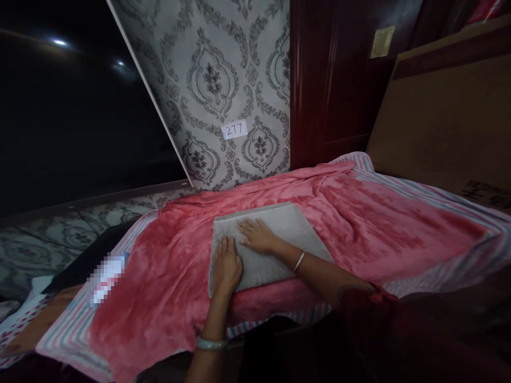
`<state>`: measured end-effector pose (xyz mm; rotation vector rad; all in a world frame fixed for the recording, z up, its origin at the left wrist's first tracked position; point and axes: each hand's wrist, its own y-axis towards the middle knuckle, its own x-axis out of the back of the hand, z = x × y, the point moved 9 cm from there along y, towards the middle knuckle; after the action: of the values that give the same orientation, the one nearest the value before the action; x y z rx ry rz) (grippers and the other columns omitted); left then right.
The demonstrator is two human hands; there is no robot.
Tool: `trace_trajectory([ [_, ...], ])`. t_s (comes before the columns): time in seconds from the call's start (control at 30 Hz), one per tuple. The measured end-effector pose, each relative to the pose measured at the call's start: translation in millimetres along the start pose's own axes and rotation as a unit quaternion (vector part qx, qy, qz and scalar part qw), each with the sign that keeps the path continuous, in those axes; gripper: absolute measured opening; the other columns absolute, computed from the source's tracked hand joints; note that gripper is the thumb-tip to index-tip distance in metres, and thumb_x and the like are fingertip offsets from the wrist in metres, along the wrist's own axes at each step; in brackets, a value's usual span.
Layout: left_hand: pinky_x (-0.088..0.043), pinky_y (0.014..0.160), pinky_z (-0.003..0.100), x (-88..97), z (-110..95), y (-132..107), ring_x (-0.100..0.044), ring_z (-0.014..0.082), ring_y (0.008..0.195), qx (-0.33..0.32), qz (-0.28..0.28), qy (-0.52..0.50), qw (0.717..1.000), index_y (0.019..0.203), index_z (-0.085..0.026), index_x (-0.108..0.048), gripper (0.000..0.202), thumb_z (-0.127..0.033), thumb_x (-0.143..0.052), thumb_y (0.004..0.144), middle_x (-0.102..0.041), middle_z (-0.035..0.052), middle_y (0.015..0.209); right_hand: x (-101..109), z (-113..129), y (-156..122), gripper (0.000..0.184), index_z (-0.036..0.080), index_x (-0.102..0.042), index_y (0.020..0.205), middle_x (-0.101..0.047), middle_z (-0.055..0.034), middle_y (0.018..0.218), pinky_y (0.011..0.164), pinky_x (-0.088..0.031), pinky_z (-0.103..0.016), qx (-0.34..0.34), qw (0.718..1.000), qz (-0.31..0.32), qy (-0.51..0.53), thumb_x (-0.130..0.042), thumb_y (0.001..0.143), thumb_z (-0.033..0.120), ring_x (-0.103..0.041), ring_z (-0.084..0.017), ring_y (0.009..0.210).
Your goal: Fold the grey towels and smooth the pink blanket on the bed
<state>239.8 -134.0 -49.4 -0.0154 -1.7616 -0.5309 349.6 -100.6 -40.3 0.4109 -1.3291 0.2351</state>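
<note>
A grey, short-piled mat or folded cloth [287, 234] lies flat on a pink plush blanket [167, 276]; I cannot tell which of the two it is. My left hand [227, 266] rests palm down on its left edge, with the fingers stretched out and pointing away from me. Spread fingers of my right hand [257, 235] press on its upper left part. Neither hand grips anything. A greenish bangle is on the left wrist and a silver one on the right.
Under the blanket is a striped cloth [403, 183]. A blurred-out item [107, 279] lies at the left. Behind stand a large dark screen [80, 117], a patterned wall with a paper marked 277 [235, 129], a dark red door [331, 80] and a cardboard box [447, 117].
</note>
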Motion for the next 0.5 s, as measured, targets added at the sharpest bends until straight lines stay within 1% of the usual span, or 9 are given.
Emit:
trace_trajectory([
  [0.1, -0.031, 0.121, 0.047, 0.4, -1.6, -0.2, -0.039, 0.0313, 0.145, 0.003, -0.011, 0.000, 1.000, 0.141, -0.002, -0.051, 0.059, -0.011, -0.039, 0.083, -0.044, 0.0238, 0.152, 4.3, -53.8, -5.1, 0.063, 0.014, -0.033, 0.156, -0.027, -0.0112, 0.163, 0.122, -0.016, -0.051, -0.109, 0.994, -0.008, -0.006, -0.034, 0.101, 0.045, -0.021, -0.026, 0.152],
  [0.17, -0.031, 0.121, 0.048, -0.1, 2.5, -0.3, -0.039, 0.0304, 0.145, 0.009, -0.032, -0.039, 0.999, 0.140, -0.005, -0.052, 0.059, -0.010, -0.039, 0.083, -0.045, 0.0222, 0.152, 9.2, -81.6, -11.5, 0.063, 0.012, -0.034, 0.156, -0.028, -0.0135, 0.163, 0.121, -0.016, -0.051, -0.172, 0.985, -0.014, -0.007, -0.033, 0.101, 0.044, -0.022, -0.026, 0.151],
  [0.23, -0.030, 0.121, 0.048, -0.3, 10.2, -0.8, -0.037, 0.0289, 0.146, 0.017, -0.057, -0.108, 0.992, 0.141, -0.005, -0.051, 0.059, -0.010, -0.038, 0.083, -0.044, 0.0212, 0.153, 12.8, -94.2, -14.9, 0.062, 0.011, -0.034, 0.155, -0.028, -0.0157, 0.162, 0.121, -0.016, -0.054, -0.210, 0.977, -0.013, -0.008, -0.034, 0.101, 0.043, -0.022, -0.028, 0.151],
  [0.27, -0.028, 0.122, 0.048, 0.5, 15.1, -1.5, -0.036, 0.0280, 0.147, 0.023, -0.074, -0.149, 0.986, 0.143, -0.005, -0.049, 0.060, -0.011, -0.038, 0.084, -0.042, 0.0209, 0.155, 14.4, -93.6, -14.6, 0.062, 0.012, -0.034, 0.155, -0.027, -0.0164, 0.163, 0.120, -0.016, -0.055, -0.218, 0.976, -0.015, -0.009, -0.034, 0.101, 0.042, -0.021, -0.029, 0.151],
  [0.3, -0.027, 0.123, 0.048, 2.1, 20.5, -2.7, -0.034, 0.0269, 0.148, 0.032, -0.093, -0.193, 0.976, 0.145, -0.005, -0.046, 0.060, -0.014, -0.037, 0.086, -0.041, 0.0206, 0.156, 15.8, -87.5, -12.4, 0.061, 0.013, -0.035, 0.155, -0.026, -0.0166, 0.163, 0.119, -0.016, -0.058, -0.212, 0.977, -0.022, -0.011, -0.035, 0.101, 0.042, -0.019, -0.030, 0.152],
  [0.33, -0.026, 0.123, 0.047, 4.1, 26.0, -4.3, -0.032, 0.0258, 0.149, 0.041, -0.113, -0.236, 0.964, 0.147, -0.005, -0.043, 0.060, -0.017, -0.036, 0.089, -0.039, 0.0198, 0.157, 16.6, -75.7, -8.4, 0.060, 0.015, -0.036, 0.155, -0.025, -0.0160, 0.163, 0.119, -0.015, -0.059, -0.190, 0.981, -0.032, -0.013, -0.035, 0.101, 0.042, -0.017, -0.031, 0.152],
  [0.37, -0.025, 0.124, 0.047, 6.2, 31.1, -6.2, -0.031, 0.0246, 0.149, 0.052, -0.132, -0.276, 0.951, 0.149, -0.007, -0.040, 0.059, -0.022, -0.036, 0.092, -0.038, 0.0187, 0.158, 16.1, -58.8, -3.2, 0.059, 0.017, -0.036, 0.155, -0.024, -0.0147, 0.164, 0.118, -0.015, -0.061, -0.151, 0.988, -0.040, -0.013, -0.036, 0.101, 0.042, -0.015, -0.031, 0.153],
  [0.43, -0.022, 0.125, 0.047, 9.9, 38.0, -10.0, -0.028, 0.0230, 0.150, 0.071, -0.157, -0.335, 0.926, 0.151, -0.010, -0.036, 0.060, -0.033, -0.034, 0.097, -0.035, 0.0166, 0.160, 9.3, -14.6, 7.0, 0.057, 0.024, -0.035, 0.156, -0.024, -0.0102, 0.165, 0.119, -0.014, -0.061, -0.035, 0.999, -0.041, -0.006, -0.037, 0.101, 0.041, -0.015, -0.029, 0.153],
  [0.5, -0.018, 0.126, 0.046, 12.9, 38.5, -12.3, -0.024, 0.0225, 0.152, 0.077, -0.165, -0.360, 0.915, 0.153, -0.011, -0.034, 0.063, -0.041, -0.034, 0.098, -0.033, 0.0161, 0.161, -3.2, 25.5, 13.1, 0.056, 0.028, -0.033, 0.156, -0.026, -0.0062, 0.164, 0.119, -0.016, -0.059, 0.072, 0.997, -0.015, 0.010, -0.037, 0.102, 0.039, -0.017, -0.027, 0.153],
])
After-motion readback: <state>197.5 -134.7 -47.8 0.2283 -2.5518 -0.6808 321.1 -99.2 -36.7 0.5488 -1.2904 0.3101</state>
